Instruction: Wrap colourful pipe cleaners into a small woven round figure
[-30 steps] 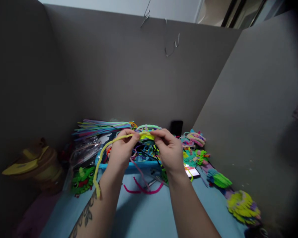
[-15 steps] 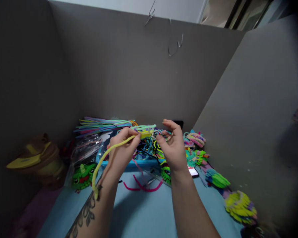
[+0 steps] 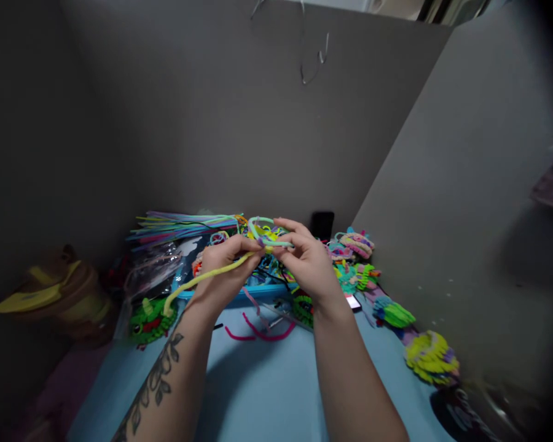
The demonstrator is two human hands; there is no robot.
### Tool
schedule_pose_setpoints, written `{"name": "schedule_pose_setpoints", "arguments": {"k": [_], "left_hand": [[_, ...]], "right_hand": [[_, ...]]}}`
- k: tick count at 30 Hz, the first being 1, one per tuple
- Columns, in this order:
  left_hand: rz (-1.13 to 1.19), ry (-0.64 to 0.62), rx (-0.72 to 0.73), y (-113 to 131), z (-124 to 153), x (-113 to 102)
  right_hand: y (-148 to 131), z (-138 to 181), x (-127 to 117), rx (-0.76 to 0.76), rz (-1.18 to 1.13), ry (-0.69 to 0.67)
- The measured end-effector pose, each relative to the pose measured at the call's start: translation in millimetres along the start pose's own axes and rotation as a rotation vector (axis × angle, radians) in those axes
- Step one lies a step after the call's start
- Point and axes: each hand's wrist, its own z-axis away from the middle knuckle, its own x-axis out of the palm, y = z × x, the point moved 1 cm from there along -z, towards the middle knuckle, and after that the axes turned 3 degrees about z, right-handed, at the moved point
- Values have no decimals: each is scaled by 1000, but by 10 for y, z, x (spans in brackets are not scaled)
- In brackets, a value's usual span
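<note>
My left hand (image 3: 228, 264) is closed in a pinch on a yellow pipe cleaner (image 3: 212, 274), whose long free end trails back over the left wrist. A mint-green pipe cleaner (image 3: 252, 228), bent into a loop with bits of purple and yellow, stands up just beyond the fingertips. From the other side my right hand (image 3: 309, 265) pinches the same mint-and-yellow piece with thumb and fingers. The fingertips of both hands nearly meet, and the exact joining point is partly hidden by them.
Behind the hands lies a blue tray (image 3: 276, 288) of tangled pipe cleaners. A bundle of straight pipe cleaners (image 3: 184, 227) is at back left, a green fuzzy figure (image 3: 150, 322) at left. Magenta pieces (image 3: 270, 337) lie in front; a yellow fuzzy piece (image 3: 432, 358) sits right.
My right hand has moved left and closed onto the looped piece; before, its fingers were apart from it. The mint-green loop now stands more upright. The view has tilted down slightly.
</note>
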Motion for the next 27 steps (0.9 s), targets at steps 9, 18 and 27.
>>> {"name": "schedule_pose_setpoints", "arguments": {"k": [9, 18, 27], "left_hand": [[417, 110, -287, -14, -66, 82], [1066, 592, -675, -136, -272, -175], [994, 532, -857, -462, -263, -306]], "right_hand": [[10, 3, -48, -108, 119, 88], [134, -34, -154, -47, 199, 119], [250, -42, -302, 28, 251, 159]]}}
